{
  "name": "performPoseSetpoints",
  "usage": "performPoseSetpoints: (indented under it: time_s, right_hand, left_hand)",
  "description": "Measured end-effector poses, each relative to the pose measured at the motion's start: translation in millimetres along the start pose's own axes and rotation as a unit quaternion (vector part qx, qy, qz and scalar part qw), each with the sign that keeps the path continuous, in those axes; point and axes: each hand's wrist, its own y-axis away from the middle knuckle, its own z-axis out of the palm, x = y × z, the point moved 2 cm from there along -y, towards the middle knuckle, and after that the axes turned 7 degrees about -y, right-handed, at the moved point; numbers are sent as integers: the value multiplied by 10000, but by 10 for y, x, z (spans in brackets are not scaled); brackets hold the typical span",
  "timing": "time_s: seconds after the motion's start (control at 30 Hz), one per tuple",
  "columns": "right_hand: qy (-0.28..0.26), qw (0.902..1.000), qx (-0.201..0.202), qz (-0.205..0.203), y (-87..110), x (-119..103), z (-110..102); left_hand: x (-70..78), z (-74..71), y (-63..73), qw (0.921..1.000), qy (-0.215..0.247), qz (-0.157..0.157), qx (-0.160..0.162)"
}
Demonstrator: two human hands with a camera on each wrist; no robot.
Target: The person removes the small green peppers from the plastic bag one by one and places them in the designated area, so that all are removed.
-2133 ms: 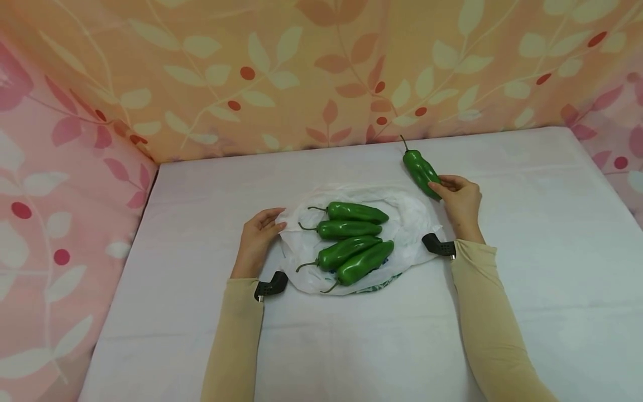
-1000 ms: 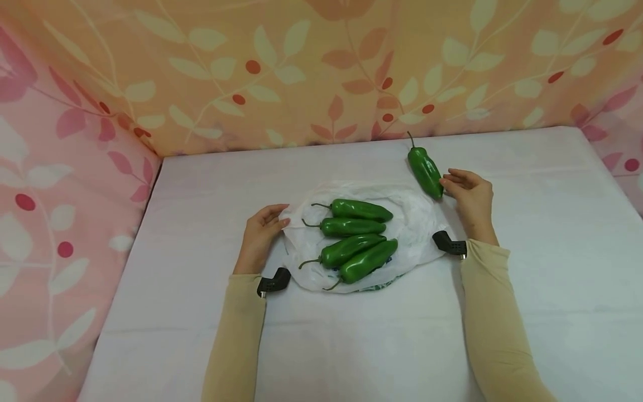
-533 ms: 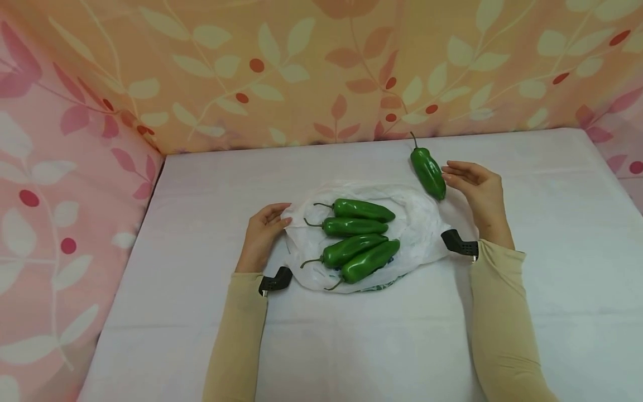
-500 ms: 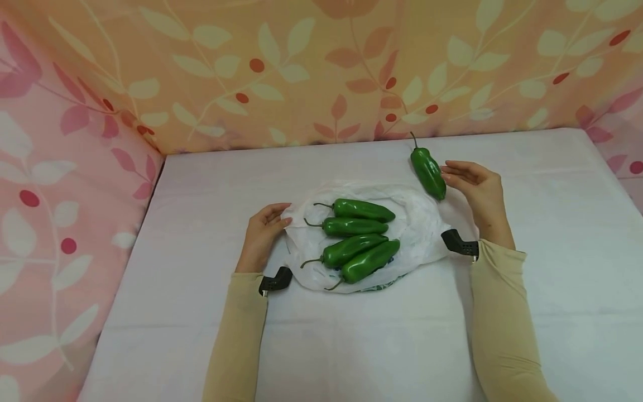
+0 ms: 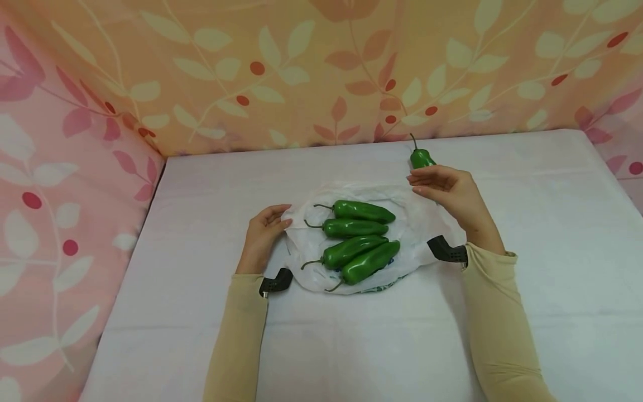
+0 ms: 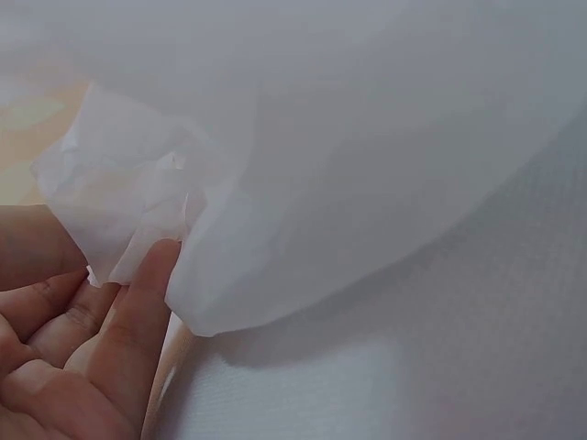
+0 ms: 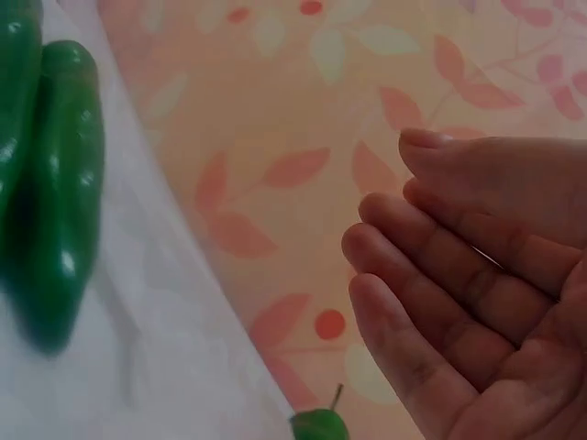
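In the head view several green chili peppers (image 5: 355, 227) lie side by side on a crumpled white plastic bag (image 5: 419, 223), stems to the left. My left hand (image 5: 261, 237) pinches the bag's left edge; the left wrist view has the thin plastic (image 6: 321, 183) between thumb and fingers (image 6: 138, 321). Beyond the bag's far right side lies one more green chili pepper (image 5: 421, 158), its lower part hidden behind my right hand (image 5: 454, 195). That hand holds nothing, its fingers loosely bent and apart from the thumb in the right wrist view.
White cloth (image 5: 372, 346) covers the table. An orange leaf-patterned cloth (image 5: 301, 72) rises at the back edge, with a pink one (image 5: 35, 223) on the left. Each wrist wears a black camera (image 5: 444, 249).
The right hand lets go of the lone pepper, draws off to the right, then swings back left over its lower part. The left hand stays on the bag's edge.
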Motion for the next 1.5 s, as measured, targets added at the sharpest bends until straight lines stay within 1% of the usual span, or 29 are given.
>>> performPoseSetpoints:
  time_s: [0.13, 0.27, 0.43, 0.6, 0.7, 0.8, 0.97, 1.1, 1.17, 1.27, 1.37, 1.5]
  right_hand:
    - [445, 9982, -325, 231, -16, 48, 109]
    - [819, 9946, -524, 376, -30, 76, 181]
    - [986, 9912, -742, 480, -48, 123, 234]
    - [1228, 9853, -1060, 528, -67, 202, 278]
    - [1185, 9831, -1251, 621, -79, 255, 308]
    - [1120, 9818, -1348, 729, -92, 300, 338]
    - [1160, 9795, -1410, 853, -89, 332, 368]
    - [1224, 9775, -1451, 924, -62, 335, 353]
    - [1252, 9767, -1464, 942, -48, 335, 341]
    - [1273, 9767, -1473, 901, -43, 341, 334]
    - [1192, 9776, -1511, 856, -67, 363, 357]
    - [1151, 9780, -1511, 865, -69, 370, 336]
  left_hand:
    - [12, -2, -1, 10000, -9, 35, -13]
    - [17, -7, -9, 10000, -9, 84, 4]
    - [20, -14, -18, 9999, 0, 135, 51]
    - [29, -19, -22, 9999, 17, 123, 45]
    - [35, -25, -28, 9999, 24, 117, 16]
    - [33, -33, -31, 9999, 5, 125, 25]
    - [14, -27, -16, 9999, -1, 77, 97]
    - [-16, 17, -2, 9999, 120, -17, 69]
    - [-32, 36, 0, 9999, 111, -40, 34]
    - [-46, 36, -3, 10000, 41, 15, 12]
    - [-53, -9, -5, 9999, -86, 129, 43]
    - [-79, 8, -22, 9997, -54, 215, 110]
